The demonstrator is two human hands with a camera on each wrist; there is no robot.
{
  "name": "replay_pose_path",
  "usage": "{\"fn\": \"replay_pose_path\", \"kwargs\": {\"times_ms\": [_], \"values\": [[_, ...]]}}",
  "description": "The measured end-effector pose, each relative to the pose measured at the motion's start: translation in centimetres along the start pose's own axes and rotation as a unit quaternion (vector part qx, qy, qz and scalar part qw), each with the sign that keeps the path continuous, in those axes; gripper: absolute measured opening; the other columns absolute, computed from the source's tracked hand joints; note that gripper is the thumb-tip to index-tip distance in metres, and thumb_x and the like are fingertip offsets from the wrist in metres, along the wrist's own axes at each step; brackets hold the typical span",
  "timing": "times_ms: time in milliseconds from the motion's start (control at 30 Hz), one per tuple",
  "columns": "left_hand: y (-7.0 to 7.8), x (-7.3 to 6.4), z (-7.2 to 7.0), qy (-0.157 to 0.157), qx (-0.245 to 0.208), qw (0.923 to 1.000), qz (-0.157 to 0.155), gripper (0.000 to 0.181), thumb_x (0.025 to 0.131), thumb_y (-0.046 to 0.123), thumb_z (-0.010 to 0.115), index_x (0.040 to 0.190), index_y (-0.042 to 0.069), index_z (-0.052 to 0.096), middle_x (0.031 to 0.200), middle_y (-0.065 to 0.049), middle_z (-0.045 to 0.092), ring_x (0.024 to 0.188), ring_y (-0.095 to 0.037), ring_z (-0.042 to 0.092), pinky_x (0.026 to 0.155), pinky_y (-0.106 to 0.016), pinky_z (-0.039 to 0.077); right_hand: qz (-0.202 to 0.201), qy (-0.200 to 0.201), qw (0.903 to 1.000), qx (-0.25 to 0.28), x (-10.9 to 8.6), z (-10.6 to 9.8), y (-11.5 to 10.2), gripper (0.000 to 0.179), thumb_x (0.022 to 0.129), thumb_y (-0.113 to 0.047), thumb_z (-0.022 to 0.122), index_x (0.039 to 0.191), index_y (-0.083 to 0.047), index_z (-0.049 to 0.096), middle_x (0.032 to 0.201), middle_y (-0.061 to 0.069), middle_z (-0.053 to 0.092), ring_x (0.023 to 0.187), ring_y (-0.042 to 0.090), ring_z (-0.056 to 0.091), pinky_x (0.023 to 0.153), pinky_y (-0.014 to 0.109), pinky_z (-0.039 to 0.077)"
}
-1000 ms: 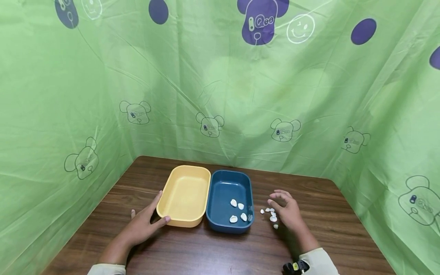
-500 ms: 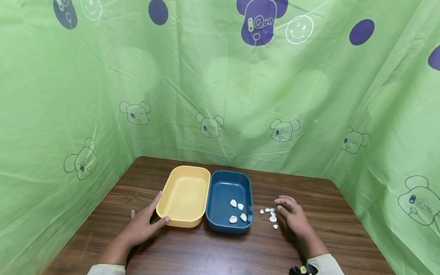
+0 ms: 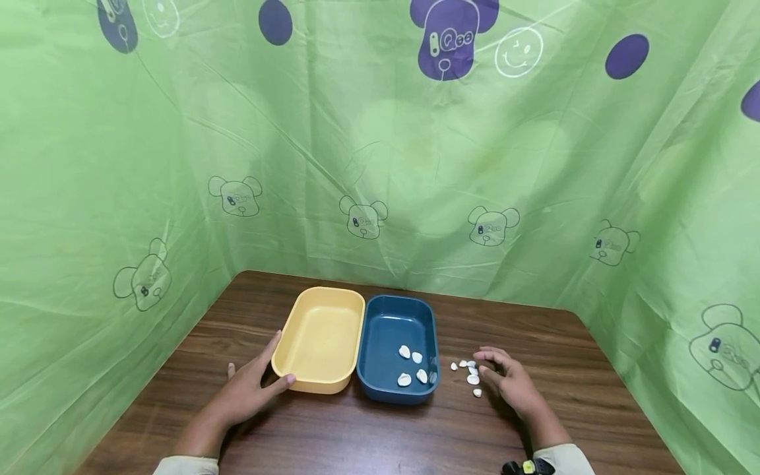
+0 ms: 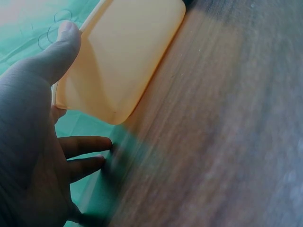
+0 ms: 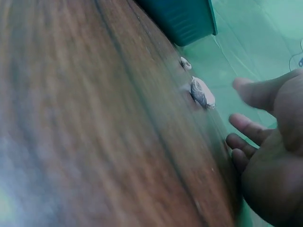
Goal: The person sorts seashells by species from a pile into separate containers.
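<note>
My left hand (image 3: pixel 246 389) rests at the near left corner of a yellow tray (image 3: pixel 323 382), thumb on the front wall and index finger along the left side. In the left wrist view the thumb lies at the rim of the yellow tray (image 4: pixel 128 61), other fingers spread below. My right hand (image 3: pixel 519 389) hovers just right of several small white seashells (image 3: pixel 472 379) on the table, thumb and fingers apart, holding nothing. A ridged shell (image 5: pixel 202 93) lies near its thumb in the right wrist view. Several larger white shells (image 3: pixel 404 379) lie inside the blue tray (image 3: pixel 392 396).
The two trays stand side by side on a brown wood-grain table (image 3: pixel 344 435). A green printed curtain (image 3: pixel 415 152) surrounds the table at the back and sides. A black band (image 3: pixel 528 467) is on the right wrist.
My right hand has drawn right and slightly back from above the small shells. The left hand, the trays and the shells stay in place.
</note>
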State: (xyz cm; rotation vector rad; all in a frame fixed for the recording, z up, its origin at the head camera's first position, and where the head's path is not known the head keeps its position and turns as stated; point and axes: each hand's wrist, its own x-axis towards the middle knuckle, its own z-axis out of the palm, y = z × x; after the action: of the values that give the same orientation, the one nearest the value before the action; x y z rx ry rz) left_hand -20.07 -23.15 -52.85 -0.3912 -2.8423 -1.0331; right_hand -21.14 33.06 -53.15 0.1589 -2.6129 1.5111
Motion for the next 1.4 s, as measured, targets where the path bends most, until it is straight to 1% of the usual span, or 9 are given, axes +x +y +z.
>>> {"fn": "replay_pose_path", "kwargs": {"times_ms": [33,133,233,367,667,800,1033,1133,1400], "values": [[0.03,-0.01,-0.02,-0.001,0.001,1.0000,0.000,0.100,0.102,0.056,0.071,0.178,0.025,0.012,0.174,-0.023,0.037,0.153,-0.060,0.042,0.107,-0.101,0.003,-0.004,-0.004,0.9999,-0.012,-0.02,-0.03,0.17,0.028,0.102,-0.003,0.072,0.129,-0.002,0.075,0.155,0.022,0.060,0.138,0.012,0.057,0.107,0.011,0.043],[0.11,0.01,-0.10,-0.002,0.002,1.0000,-0.001,0.100,0.103,0.057,0.071,0.178,0.025,0.012,0.174,-0.024,0.037,0.153,-0.060,0.042,0.107,-0.101,0.003,-0.023,-0.022,0.9987,-0.039,0.01,-0.15,0.67,0.030,0.102,0.000,0.070,0.131,-0.005,0.076,0.156,0.021,0.060,0.148,0.036,0.054,0.110,0.015,0.044],[0.26,0.08,-0.24,-0.004,0.002,1.0000,0.000,0.100,0.103,0.057,0.070,0.178,0.025,0.012,0.174,-0.024,0.036,0.153,-0.061,0.042,0.107,-0.101,0.002,-0.037,-0.036,0.9978,-0.042,0.04,-0.32,0.99,0.035,0.101,0.005,0.069,0.133,-0.008,0.076,0.159,0.021,0.058,0.151,0.046,0.050,0.111,0.013,0.042],[0.40,0.16,-0.30,-0.002,-0.001,1.0000,0.003,0.100,0.103,0.056,0.070,0.178,0.025,0.012,0.174,-0.024,0.036,0.153,-0.061,0.042,0.107,-0.101,0.002,-0.065,-0.051,0.9949,-0.058,-0.01,-0.59,1.13,0.040,0.097,0.007,0.070,0.131,-0.012,0.077,0.159,0.023,0.058,0.150,0.049,0.049,0.111,0.011,0.036],[0.39,0.14,-0.11,0.000,-0.003,1.0000,0.006,0.100,0.103,0.055,0.071,0.178,0.024,0.013,0.174,-0.025,0.037,0.152,-0.062,0.042,0.107,-0.101,0.003,-0.121,-0.068,0.9833,-0.118,-0.40,-0.85,0.88,0.038,0.094,0.002,0.075,0.128,-0.016,0.078,0.156,0.026,0.057,0.144,0.054,0.050,0.111,0.025,0.042],[0.34,0.10,-0.06,0.005,-0.001,1.0000,0.008,0.099,0.103,0.054,0.071,0.178,0.023,0.014,0.173,-0.025,0.039,0.152,-0.061,0.044,0.107,-0.102,0.004,-0.121,-0.064,0.9826,-0.125,-0.39,-0.64,0.87,0.035,0.095,0.000,0.076,0.125,-0.015,0.080,0.154,0.027,0.057,0.142,0.055,0.051,0.110,0.031,0.043],[0.35,-0.09,-0.06,0.003,0.003,1.0000,0.004,0.100,0.103,0.055,0.070,0.178,0.023,0.014,0.173,-0.024,0.039,0.152,-0.060,0.045,0.107,-0.101,0.005,-0.085,-0.056,0.9861,-0.131,-0.24,-0.19,1.16,0.031,0.095,-0.001,0.078,0.119,-0.019,0.082,0.156,0.024,0.057,0.146,0.052,0.051,0.114,0.044,0.045],[0.41,-0.12,-0.11,0.002,0.003,1.0000,0.002,0.100,0.103,0.055,0.070,0.178,0.023,0.013,0.173,-0.025,0.039,0.152,-0.060,0.045,0.107,-0.101,0.004,-0.084,-0.054,0.9852,-0.139,-0.23,-0.13,1.13,0.029,0.095,-0.002,0.079,0.117,-0.020,0.082,0.156,0.023,0.058,0.146,0.053,0.051,0.114,0.048,0.046],[0.34,-0.09,-0.09,-0.003,-0.002,1.0000,0.001,0.101,0.102,0.056,0.071,0.178,0.024,0.012,0.175,-0.024,0.036,0.153,-0.061,0.041,0.107,-0.101,0.003,-0.088,-0.051,0.9860,-0.132,-0.40,-0.17,0.95,0.027,0.093,-0.002,0.081,0.113,-0.020,0.083,0.153,0.023,0.060,0.144,0.052,0.054,0.111,0.043,0.049]]}}
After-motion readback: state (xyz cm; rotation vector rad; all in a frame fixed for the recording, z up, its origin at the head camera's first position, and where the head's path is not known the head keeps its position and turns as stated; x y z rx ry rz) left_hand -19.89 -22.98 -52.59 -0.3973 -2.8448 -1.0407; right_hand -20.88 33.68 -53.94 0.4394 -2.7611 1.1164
